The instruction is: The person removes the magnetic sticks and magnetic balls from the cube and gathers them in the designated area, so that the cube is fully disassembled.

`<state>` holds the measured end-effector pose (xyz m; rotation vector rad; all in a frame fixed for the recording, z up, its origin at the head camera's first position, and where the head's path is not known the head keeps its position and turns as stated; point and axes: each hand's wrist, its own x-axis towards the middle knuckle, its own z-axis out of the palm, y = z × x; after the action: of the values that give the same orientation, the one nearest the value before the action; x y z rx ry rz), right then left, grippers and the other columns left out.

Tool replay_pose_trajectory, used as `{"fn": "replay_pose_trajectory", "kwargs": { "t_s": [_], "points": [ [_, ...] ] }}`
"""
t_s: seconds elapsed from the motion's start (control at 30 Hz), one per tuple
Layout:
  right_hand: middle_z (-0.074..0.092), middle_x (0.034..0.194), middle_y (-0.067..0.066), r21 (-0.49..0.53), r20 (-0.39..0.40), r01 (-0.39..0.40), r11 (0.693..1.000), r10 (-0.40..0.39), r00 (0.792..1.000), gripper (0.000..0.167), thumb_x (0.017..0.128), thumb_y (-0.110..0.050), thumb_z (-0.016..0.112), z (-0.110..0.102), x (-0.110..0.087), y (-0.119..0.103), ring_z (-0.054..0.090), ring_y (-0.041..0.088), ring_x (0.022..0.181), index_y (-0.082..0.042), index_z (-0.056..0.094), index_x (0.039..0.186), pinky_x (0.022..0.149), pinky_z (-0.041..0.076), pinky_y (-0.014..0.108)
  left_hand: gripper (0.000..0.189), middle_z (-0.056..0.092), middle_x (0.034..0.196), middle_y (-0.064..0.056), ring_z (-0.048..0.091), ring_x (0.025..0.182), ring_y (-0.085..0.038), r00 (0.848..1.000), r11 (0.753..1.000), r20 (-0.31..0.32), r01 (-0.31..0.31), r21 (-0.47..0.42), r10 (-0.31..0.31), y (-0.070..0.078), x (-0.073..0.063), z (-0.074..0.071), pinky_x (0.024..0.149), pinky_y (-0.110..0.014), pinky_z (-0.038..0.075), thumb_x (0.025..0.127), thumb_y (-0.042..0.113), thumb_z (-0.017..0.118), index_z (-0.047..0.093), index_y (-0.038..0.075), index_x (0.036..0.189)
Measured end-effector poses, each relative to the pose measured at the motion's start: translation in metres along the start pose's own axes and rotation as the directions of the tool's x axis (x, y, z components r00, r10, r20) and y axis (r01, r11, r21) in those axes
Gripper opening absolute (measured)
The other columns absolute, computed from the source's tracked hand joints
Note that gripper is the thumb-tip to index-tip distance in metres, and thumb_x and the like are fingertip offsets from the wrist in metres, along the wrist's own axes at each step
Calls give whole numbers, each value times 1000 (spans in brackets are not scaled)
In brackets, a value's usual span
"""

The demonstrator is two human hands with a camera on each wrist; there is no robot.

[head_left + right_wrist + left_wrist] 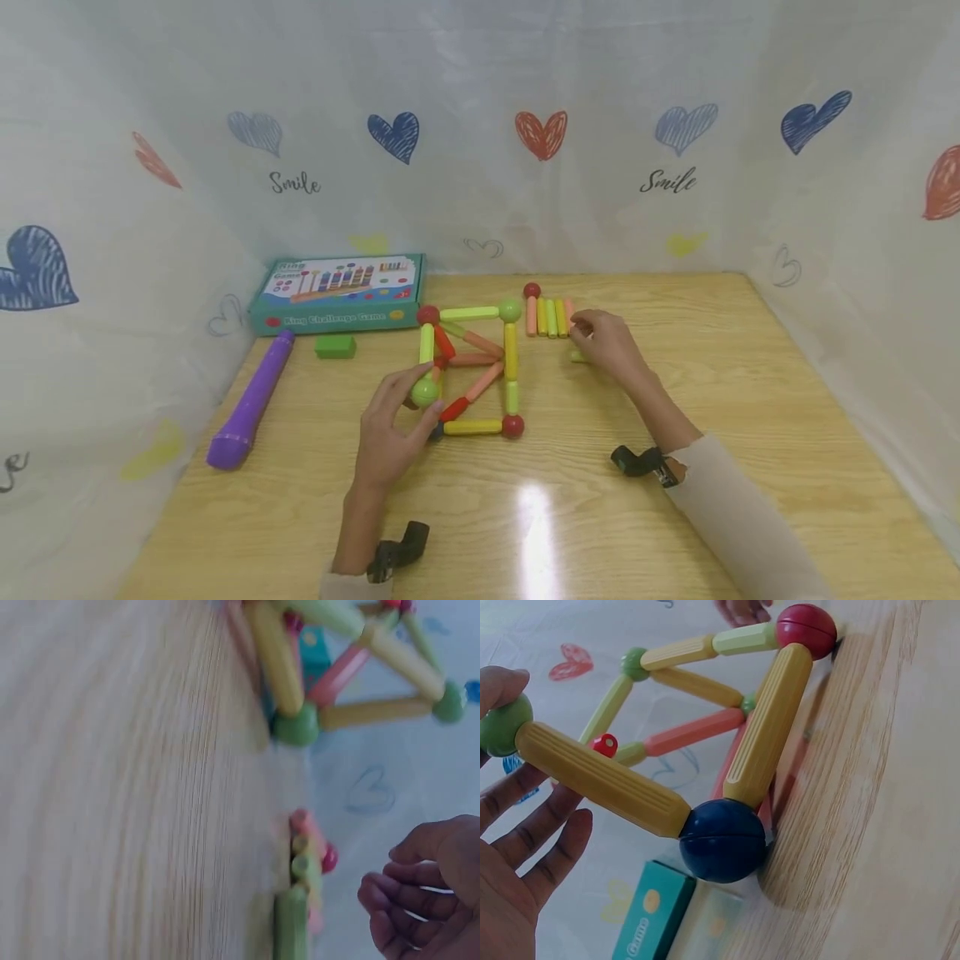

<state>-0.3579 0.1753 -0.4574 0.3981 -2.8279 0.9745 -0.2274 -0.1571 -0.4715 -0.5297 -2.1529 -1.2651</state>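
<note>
Green ball [425,392] pinched in left hand [386,435]; right hand [609,343] loosely curled, empty, nearer rods [552,318]: leftward, axes pointing away.

One ball [425,392] is green, one ribbed rod [604,778] yellow, the white sheet [465,67] heart-patterned.

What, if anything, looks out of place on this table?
One small thing: a green stick lies crosswise near the neat row of sticks, partly hidden by the right hand, while the others line up side by side. I see nothing spilled or damaged.
</note>
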Motion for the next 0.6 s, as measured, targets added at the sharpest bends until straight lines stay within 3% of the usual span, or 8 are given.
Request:
{"fn": "replay_pose_trajectory", "kwargs": {
  "t_s": [0.13,0.23,0.43,0.6],
  "points": [
    [73,100,11,129,16,111,985,-114,993,26,98,-14,64,6,-21,-23,68,23,88,4,70,117,75,56,38,49,61,118,-8,56,88,-17,1000,1000,12,9,11,-9,0,1,-2,75,-30,51,84,4,78,63,5,131],
    [73,99,4,201,60,132,971,-147,987,24,97,-18,68,21,-39,-36,67,18,89,0,72,113,77,55,35,50,61,120,-4,56,89,-15,1000,1000,17,8,8,-8,-3,0,-3,76,-29,51,86,8,78,62,8,133],
    [71,96,-2,369,200,12,930,-91,976,33,93,-26,74,50,-65,-47,65,14,89,-5,70,117,79,54,32,51,61,119,-5,56,87,-15,1000,1000,10,-7,-4,7,-5,0,-2,75,-29,50,85,8,79,62,8,133],
    [70,95,0,447,213,-38,894,-65,975,36,90,-23,77,61,-75,-47,64,15,87,-3,69,118,77,54,29,52,61,118,-4,56,88,-14,1000,1000,15,-8,-5,8,-4,-2,-1,76,-25,49,85,7,78,62,10,134]
  ]
}}
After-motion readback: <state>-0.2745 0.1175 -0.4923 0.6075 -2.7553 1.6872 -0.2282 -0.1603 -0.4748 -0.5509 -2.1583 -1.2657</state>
